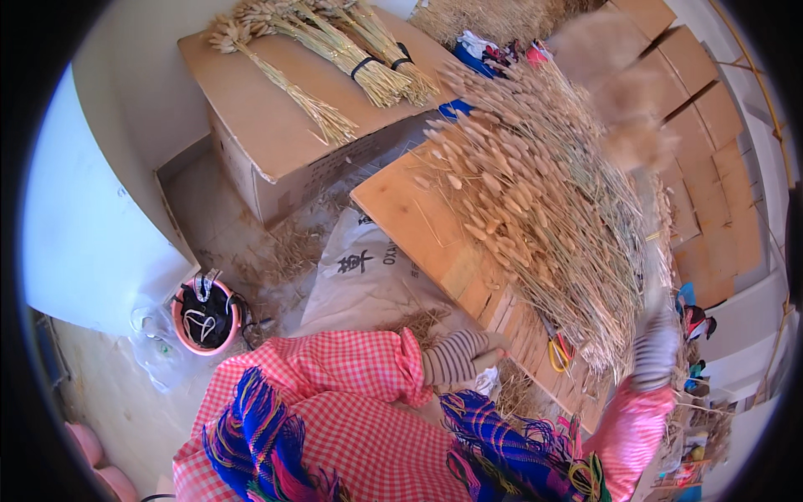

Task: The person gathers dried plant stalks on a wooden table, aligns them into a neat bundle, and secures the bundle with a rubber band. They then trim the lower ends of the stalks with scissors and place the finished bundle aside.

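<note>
My right hand [656, 348], in a striped fingerless glove, is at the right beside the wooden board [401, 194]. It grips the stems of a bunch of dried bunny-tail grass [630, 113], whose heads blur with motion. My left hand [464, 356], in a matching glove, is by the board's near edge. Whether anything is between its fingers cannot be told. A thick pile of dried bunny-tail grass [533, 207] covers much of the board, heads towards the upper left. Scissors with red and yellow handles [558, 352] lie by the stem ends.
A cardboard box [232, 88] bears bundles of dried grass [357, 53], two with black ties. Beneath the board lies a white woven sack [351, 276] with printing. A pink bucket [207, 317] holds dark items on the left. Cardboard cartons [709, 182] stand stacked at the right.
</note>
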A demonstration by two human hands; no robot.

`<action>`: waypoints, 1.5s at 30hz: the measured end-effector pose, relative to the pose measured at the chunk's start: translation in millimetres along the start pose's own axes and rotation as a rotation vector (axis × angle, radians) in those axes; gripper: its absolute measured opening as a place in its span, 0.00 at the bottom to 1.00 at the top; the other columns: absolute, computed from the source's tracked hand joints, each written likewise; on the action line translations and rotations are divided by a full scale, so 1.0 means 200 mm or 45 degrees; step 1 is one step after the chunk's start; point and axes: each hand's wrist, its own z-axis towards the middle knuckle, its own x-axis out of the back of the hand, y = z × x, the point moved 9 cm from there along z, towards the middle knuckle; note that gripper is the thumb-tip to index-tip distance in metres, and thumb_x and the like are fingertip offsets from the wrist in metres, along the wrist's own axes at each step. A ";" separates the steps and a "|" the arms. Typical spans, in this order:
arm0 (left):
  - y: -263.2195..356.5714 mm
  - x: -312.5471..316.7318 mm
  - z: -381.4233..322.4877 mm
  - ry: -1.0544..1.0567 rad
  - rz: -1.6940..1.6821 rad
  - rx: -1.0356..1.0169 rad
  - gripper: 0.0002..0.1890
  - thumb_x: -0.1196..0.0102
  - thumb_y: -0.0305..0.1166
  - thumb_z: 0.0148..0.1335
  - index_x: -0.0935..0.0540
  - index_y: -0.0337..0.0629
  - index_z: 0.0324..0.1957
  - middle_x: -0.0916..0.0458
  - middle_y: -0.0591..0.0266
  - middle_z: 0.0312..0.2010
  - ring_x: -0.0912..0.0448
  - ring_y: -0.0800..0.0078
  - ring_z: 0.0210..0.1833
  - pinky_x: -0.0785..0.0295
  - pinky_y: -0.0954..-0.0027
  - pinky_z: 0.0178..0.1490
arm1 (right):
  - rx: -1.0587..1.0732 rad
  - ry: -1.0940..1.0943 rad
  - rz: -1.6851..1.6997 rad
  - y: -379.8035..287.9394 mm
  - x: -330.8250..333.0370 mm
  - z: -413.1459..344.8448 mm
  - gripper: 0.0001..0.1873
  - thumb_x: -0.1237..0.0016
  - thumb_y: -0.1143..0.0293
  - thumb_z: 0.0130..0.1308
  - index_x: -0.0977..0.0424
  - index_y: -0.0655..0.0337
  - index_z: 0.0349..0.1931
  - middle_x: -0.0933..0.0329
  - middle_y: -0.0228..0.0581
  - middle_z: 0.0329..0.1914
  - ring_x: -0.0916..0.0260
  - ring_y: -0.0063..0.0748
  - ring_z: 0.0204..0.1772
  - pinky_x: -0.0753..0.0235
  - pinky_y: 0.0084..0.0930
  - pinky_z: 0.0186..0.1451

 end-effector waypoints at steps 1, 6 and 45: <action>0.06 0.01 0.00 0.052 0.091 -0.171 0.15 0.51 0.35 0.61 0.22 0.48 0.49 0.20 0.65 0.44 0.21 0.75 0.43 0.26 0.71 0.37 | 0.088 -0.180 0.030 -0.16 -0.16 -0.12 0.29 0.55 0.68 0.66 0.43 0.55 0.68 0.24 0.58 0.43 0.26 0.50 0.37 0.25 0.41 0.42; 0.54 -0.04 -0.15 0.402 0.857 -1.071 0.14 0.50 0.32 0.59 0.21 0.46 0.47 0.21 0.63 0.41 0.22 0.68 0.47 0.27 0.64 0.46 | 0.139 -0.750 -0.169 -0.61 -0.74 -0.44 0.31 0.57 0.69 0.64 0.45 0.57 0.69 0.25 0.59 0.48 0.23 0.55 0.45 0.23 0.45 0.47; 0.35 0.06 0.10 0.411 1.566 -0.801 0.11 0.51 0.33 0.52 0.22 0.40 0.36 0.23 0.61 0.36 0.25 0.62 0.43 0.36 0.54 0.58 | 0.226 -0.144 0.126 -0.98 -0.68 -0.56 0.20 0.45 0.66 0.46 0.30 0.57 0.42 0.28 0.45 0.39 0.31 0.48 0.47 0.33 0.46 0.50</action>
